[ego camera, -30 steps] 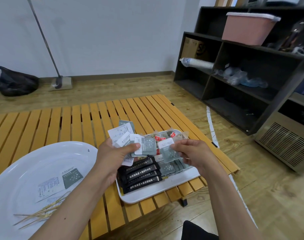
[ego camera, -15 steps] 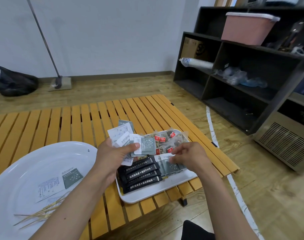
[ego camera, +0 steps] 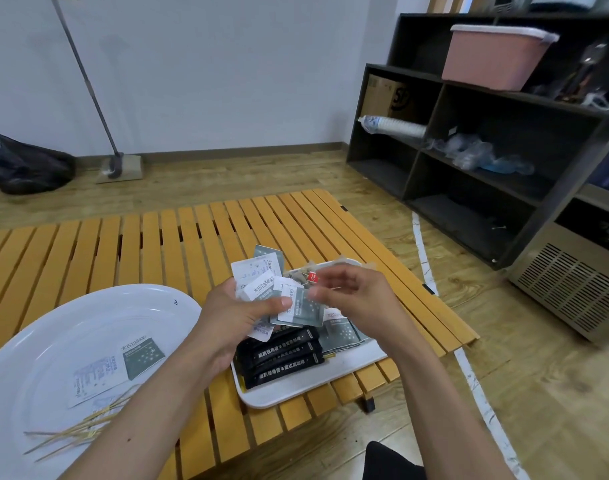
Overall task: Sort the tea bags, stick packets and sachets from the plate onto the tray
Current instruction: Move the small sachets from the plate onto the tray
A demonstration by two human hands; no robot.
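Between the two hands, above the near end of the tray, the grip is this: the left hand [ego camera: 233, 317] pinches a fanned sheaf of flat white-and-grey-green paper sachets [ego camera: 271, 289], thumb pressed across the front, fingers curled behind. The right hand [ego camera: 351, 299] hovers just beside it with fingers loosely bent, its fingertips [ego camera: 315, 292] at the edge of the frontmost sachet; whether they have hold of it I cannot tell.

To do this step well, I judge the right hand should draw off one sachet at a time by its free edge while the left thumb eases only enough to release that one, or the fan may slip and scatter. Each should be laid flat on the sachets already at the tray's right side, edges squared, clear of the neighbouring rows.

Below the hands, the white rounded-rectangle plastic tray [ego camera: 296, 393] sits at the near right corner of the slatted orange-yellow wooden bench [ego camera: 157, 251]. It holds a row of black stick packets with white lettering [ego camera: 282, 355], side by side, grey-green sachets to their right, and brownish tea bags with red tags [ego camera: 304, 275] heaped at its far end.

Left of it, the large white oval plate [ego camera: 46, 341] carries two sachets [ego camera: 123, 365], one face up, one face down, thin and light, likely to slide, so they remain to be moved. Some pale wooden sticks [ego camera: 71, 434] lie near them.
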